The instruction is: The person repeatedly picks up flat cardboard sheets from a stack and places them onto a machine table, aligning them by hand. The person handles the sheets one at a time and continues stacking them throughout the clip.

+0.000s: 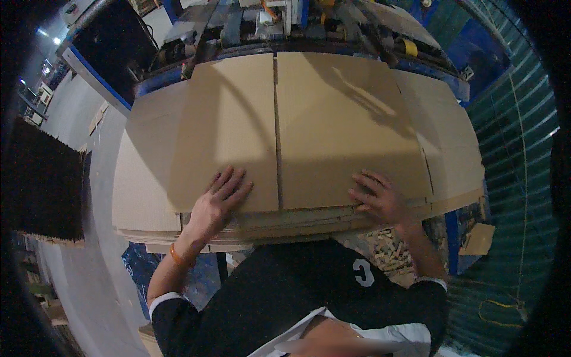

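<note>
A flat brown cardboard blank (pixel 345 131) lies on top of a stack of cardboard (pixel 148 208), with a dark slot running lengthwise between its two middle panels. On its near left part rests my left hand (pixel 219 199), open, palm down with the fingers stretched forward. My right hand (pixel 379 197) is open too, its fingers lying on the near right part, close to the front edge. Neither hand grips anything. Several layered edges of cardboard show below the top sheet, between my hands. An orange band (pixel 176 254) circles my left wrist.
Beyond the stack stands a blue-framed machine (pixel 238 35) with rollers and belts. A green corrugated wall (pixel 523 154) rises at the right. Cardboard scraps (pixel 386 253) lie below the stack. At the left, a dark stack (pixel 44 184) stands beside the grey floor (pixel 104 238).
</note>
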Demonstrator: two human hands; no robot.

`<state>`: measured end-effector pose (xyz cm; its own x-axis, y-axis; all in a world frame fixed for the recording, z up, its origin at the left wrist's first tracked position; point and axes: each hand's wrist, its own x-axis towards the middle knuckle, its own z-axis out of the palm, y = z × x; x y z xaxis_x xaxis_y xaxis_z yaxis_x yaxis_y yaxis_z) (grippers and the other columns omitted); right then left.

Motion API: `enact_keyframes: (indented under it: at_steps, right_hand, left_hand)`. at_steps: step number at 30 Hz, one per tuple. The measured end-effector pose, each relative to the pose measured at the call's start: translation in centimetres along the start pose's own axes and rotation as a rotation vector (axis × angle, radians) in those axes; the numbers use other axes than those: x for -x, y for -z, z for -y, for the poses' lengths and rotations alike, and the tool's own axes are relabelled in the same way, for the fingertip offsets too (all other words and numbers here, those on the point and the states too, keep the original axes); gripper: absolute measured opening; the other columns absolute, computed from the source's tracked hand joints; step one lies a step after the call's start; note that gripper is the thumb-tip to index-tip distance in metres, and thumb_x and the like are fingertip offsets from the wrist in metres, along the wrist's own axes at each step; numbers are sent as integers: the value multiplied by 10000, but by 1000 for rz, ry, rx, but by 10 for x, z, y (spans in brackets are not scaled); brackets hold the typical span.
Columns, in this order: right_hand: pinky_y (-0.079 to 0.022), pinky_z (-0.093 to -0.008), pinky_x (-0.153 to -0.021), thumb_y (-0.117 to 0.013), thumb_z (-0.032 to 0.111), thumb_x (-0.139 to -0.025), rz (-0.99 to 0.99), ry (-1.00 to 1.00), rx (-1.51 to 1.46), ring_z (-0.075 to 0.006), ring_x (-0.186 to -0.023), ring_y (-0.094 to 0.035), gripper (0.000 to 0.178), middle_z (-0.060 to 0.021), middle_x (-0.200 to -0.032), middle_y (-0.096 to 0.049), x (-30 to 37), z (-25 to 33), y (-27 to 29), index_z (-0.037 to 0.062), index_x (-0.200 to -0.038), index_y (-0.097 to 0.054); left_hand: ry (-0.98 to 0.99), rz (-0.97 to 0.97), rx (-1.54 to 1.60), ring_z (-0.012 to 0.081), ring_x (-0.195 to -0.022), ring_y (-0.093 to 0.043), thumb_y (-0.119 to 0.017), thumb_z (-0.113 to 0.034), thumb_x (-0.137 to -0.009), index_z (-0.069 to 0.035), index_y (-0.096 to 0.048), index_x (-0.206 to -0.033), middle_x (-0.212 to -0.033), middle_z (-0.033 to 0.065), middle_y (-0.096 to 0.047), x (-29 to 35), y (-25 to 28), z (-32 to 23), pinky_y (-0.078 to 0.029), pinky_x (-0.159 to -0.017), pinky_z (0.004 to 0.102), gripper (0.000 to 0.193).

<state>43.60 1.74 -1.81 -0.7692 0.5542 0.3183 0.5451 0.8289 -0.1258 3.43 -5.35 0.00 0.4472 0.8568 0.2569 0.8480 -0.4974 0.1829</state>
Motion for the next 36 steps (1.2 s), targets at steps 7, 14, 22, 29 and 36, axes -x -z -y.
enact_keyframes:
  at_steps: [7, 14, 22, 29, 36]
  right_hand:
    - [-345, -450, -967, -579, 531, -733, -48, 69, 145, -282, -1203, -414, 596, -55, -1291, -470, -52, -42, 4, 180, -1213, -537]
    - [-335, -466, -968, -522, 576, -763, 112, -56, 148, -278, -1170, -445, 620, -65, -1301, -463, -97, -99, -8, 178, -1238, -517]
    - [-328, -427, -1000, -525, 469, -832, -42, -401, 455, -295, -1149, -463, 515, -77, -1377, -379, -159, -140, -33, 175, -1254, -502]
    - [-300, -421, -1025, -550, 386, -840, -194, -895, 254, -338, -1248, -368, 601, -148, -1366, -383, 7, -133, 35, 103, -1338, -370]
    - [-374, -415, -962, -556, 455, -800, -300, -1554, 496, -321, -1130, -493, 551, -140, -1258, -506, 168, -126, 26, 34, -1156, -565]
  left_hand:
    - [-27, -128, -16, 324, -1258, -370, -553, -89, -740, -106, -457, -1281, -1359, 123, -396, -33, 0, 27, -286, -1049, 464, 550]
    - [-15, -189, -31, 308, -1273, -344, -522, -41, -747, -116, -392, -1337, -1384, 112, -360, -80, -3, 73, -267, -1053, 468, 609]
    - [368, -272, -464, 321, -1289, -291, -560, -190, -817, -112, -264, -1390, -1371, 144, -344, -180, -25, 107, -216, -1034, 549, 650]
    - [463, -647, -110, 327, -1242, -368, -650, -142, -801, -30, -342, -1338, -1360, 185, -376, -14, 12, 125, -269, -1046, 402, 629]
    - [1361, -619, -343, 369, -1240, -351, -625, -336, -800, 7, -387, -1303, -1328, 225, -398, 196, -23, 153, -230, -1054, 448, 654]
